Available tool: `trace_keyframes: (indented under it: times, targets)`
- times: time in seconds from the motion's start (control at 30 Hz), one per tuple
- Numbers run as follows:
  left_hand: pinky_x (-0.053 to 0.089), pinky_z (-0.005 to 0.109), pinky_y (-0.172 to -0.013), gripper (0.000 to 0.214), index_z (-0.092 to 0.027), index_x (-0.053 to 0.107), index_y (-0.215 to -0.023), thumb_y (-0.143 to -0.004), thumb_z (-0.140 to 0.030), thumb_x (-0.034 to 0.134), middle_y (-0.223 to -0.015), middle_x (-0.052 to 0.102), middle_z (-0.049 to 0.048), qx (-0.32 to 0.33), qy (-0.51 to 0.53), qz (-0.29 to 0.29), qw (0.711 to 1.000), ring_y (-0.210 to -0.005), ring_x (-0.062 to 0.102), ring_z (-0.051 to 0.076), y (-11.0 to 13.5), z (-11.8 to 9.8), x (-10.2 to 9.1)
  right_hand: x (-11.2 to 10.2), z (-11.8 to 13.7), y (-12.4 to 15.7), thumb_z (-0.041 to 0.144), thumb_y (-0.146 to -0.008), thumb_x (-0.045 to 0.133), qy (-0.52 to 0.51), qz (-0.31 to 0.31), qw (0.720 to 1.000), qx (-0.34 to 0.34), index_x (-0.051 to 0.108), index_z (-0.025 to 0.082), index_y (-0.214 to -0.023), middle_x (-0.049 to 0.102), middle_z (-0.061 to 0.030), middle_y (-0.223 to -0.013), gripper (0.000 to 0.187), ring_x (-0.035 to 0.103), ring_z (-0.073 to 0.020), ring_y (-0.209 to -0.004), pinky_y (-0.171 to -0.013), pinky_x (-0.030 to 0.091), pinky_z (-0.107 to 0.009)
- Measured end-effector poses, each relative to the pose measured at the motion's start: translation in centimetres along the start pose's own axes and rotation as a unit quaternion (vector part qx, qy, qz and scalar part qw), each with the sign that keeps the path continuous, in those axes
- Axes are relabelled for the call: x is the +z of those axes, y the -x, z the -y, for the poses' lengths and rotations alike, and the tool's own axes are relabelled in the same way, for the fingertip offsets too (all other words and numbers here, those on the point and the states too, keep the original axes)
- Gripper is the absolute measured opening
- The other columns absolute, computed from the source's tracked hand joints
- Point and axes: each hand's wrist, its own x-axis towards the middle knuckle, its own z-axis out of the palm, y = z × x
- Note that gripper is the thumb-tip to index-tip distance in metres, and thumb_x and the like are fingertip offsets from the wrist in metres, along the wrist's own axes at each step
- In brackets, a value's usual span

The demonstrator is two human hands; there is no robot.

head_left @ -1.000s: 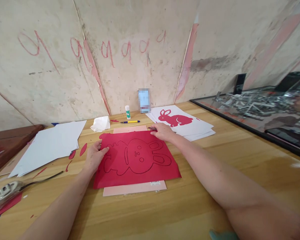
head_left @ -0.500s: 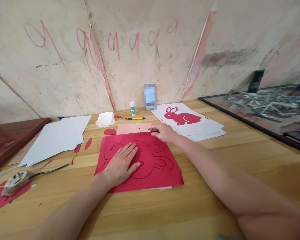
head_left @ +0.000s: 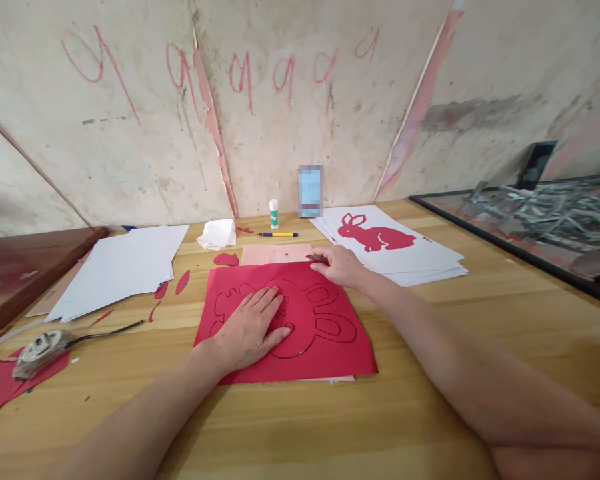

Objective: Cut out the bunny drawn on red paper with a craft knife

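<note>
A red sheet of paper (head_left: 347, 357) lies on the table in front of me, with a rabbit outline drawn on it in dark line, its ears pointing right. My left hand (head_left: 253, 327) rests flat on the sheet, fingers stretched over the drawing and covering part of it. At the sheet's far edge, my right hand (head_left: 341, 265) is closed around a slim dark tool, apparently a utility knife (head_left: 317, 258), largely hidden by the fingers. Beneath the red sheet, a pink sheet (head_left: 270, 254) shows at the far side.
White papers (head_left: 120, 270) and a tape measure (head_left: 43, 353) lie left, among red scraps (head_left: 183, 281). A crumpled tissue (head_left: 217, 234), glue stick (head_left: 274, 215), yellow pen (head_left: 279, 234) and propped phone (head_left: 311, 191) are behind. A red rabbit cutout (head_left: 377, 235) lies on white sheets to the right.
The whole view has shifted slightly, so things appear farther right. The dark tool in my right hand shows at a slightly different angle. My left hand stays flat on the red sheet.
</note>
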Motion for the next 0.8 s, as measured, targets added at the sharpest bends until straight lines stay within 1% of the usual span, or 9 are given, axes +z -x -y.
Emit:
trace_keyframes:
  times: [0.1,0.2,0.27,0.37,0.47,0.57,0.7,0.8]
  targets:
    - [0.025,0.046,-0.113,0.068,-0.014,0.032,-0.144,-0.094,-0.060,0.028,-0.152,0.025,0.0130,-0.001,0.001,0.007,1.000,-0.140,0.024,0.027,0.0,0.0,-0.1,-0.4,0.3,0.0,0.033,-0.079,0.057,0.058,0.026,0.998,0.006,0.068,0.024,-0.102,0.072,-0.0026,-0.100,0.027,0.064,-0.0225,-0.093,-0.072,0.045,-0.031]
    - [0.024,0.047,-0.113,0.068,-0.013,0.033,-0.143,-0.094,-0.059,0.027,-0.152,0.026,0.0137,-0.001,-0.002,0.019,1.000,-0.140,0.024,0.028,-0.1,-0.1,-0.2,-0.4,1.0,0.1,0.040,-0.081,0.054,0.116,0.034,0.993,-0.009,0.069,0.022,-0.099,0.071,-0.0056,-0.100,0.029,0.062,-0.0259,-0.095,-0.070,0.044,-0.033]
    - [0.024,0.047,-0.113,0.068,-0.012,0.033,-0.143,-0.095,-0.059,0.027,-0.151,0.026,0.0143,0.002,-0.005,0.018,1.000,-0.140,0.024,0.028,-0.1,-0.1,-0.2,-0.2,1.7,0.2,0.041,-0.083,0.051,0.130,0.032,0.991,-0.019,0.069,0.022,-0.097,0.071,-0.0066,-0.101,0.030,0.062,-0.0259,-0.095,-0.071,0.043,-0.033]
    - [0.024,0.046,-0.113,0.066,-0.012,0.033,-0.143,-0.095,-0.057,0.028,-0.150,0.028,0.0142,0.016,-0.007,0.004,1.000,-0.140,0.024,0.027,-0.1,-0.1,0.0,0.1,2.7,0.1,0.039,-0.084,0.052,0.108,0.031,0.993,-0.028,0.068,0.023,-0.105,0.069,-0.0056,-0.107,0.030,0.061,-0.0243,-0.098,-0.074,0.043,-0.031]
    - [0.024,0.046,-0.113,0.065,-0.012,0.034,-0.143,-0.096,-0.056,0.027,-0.150,0.030,0.0138,0.027,-0.011,-0.002,1.000,-0.140,0.024,0.027,-0.1,-0.2,0.0,0.2,3.3,-0.5,0.037,-0.084,0.052,0.104,0.063,0.992,-0.036,0.066,0.023,-0.109,0.068,-0.0063,-0.111,0.032,0.061,-0.0249,-0.102,-0.076,0.043,-0.031]
    - [0.023,0.046,-0.113,0.063,-0.010,0.034,-0.142,-0.097,-0.053,0.026,-0.149,0.031,0.0144,0.032,-0.023,0.001,0.999,-0.140,0.025,0.028,-0.1,-0.3,0.0,0.2,3.6,-1.7,0.038,-0.081,0.055,0.104,0.097,0.989,-0.037,0.066,0.022,-0.108,0.068,-0.0082,-0.111,0.033,0.061,-0.0261,-0.101,-0.074,0.043,-0.030]
    - [0.023,0.046,-0.112,0.061,-0.009,0.035,-0.142,-0.097,-0.050,0.028,-0.148,0.033,0.0151,0.042,-0.035,0.001,0.999,-0.139,0.027,0.030,-0.1,-0.5,0.1,0.5,4.3,-3.8,0.040,-0.075,0.063,0.081,0.132,0.987,-0.046,0.067,0.023,-0.101,0.070,-0.0061,-0.101,0.032,0.063,-0.0223,-0.093,-0.070,0.042,-0.026]
    - [0.025,0.047,-0.111,0.059,-0.010,0.036,-0.140,-0.097,-0.050,0.030,-0.148,0.034,0.0159,0.056,-0.037,-0.017,0.998,-0.138,0.029,0.031,-0.1,-0.5,0.2,1.3,5.3,-5.2,0.043,-0.071,0.066,0.062,0.160,0.984,-0.052,0.067,0.021,-0.093,0.070,-0.0042,-0.090,0.031,0.062,-0.0192,-0.081,-0.065,0.040,-0.024]
